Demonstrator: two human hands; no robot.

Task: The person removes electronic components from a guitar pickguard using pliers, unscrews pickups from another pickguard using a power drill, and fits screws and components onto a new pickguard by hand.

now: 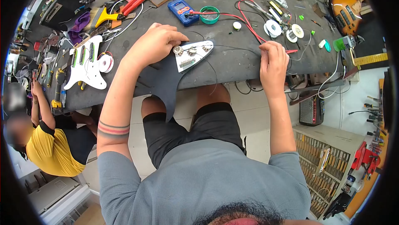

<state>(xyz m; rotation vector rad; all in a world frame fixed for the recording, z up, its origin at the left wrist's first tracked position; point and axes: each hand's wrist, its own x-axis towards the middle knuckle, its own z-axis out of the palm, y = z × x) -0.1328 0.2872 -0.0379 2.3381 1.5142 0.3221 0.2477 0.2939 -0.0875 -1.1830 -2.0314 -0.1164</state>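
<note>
A broad, dark grey workbench (245, 67) carries a blue, box-shaped multimeter (179, 8) and a green, ring-shaped dish (208, 22) beyond the left hand (156, 44). Left of that hand lie a glossy white, curved plastic pickguard (86, 69) and a round white spool with a reddish middle (106, 63). By its fingers, a black, curved plate (165, 77) with a silvery end overhangs the near edge. Two round white spools (273, 28) lie beyond the right hand (274, 58).

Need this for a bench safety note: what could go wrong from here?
The pickguard overhangs the edge of the bench, so it might tip off if the left hand at its top shifts. The red lead runs from the meter across the green ring toward the right hand; a tug could drag meter or ring.
</note>
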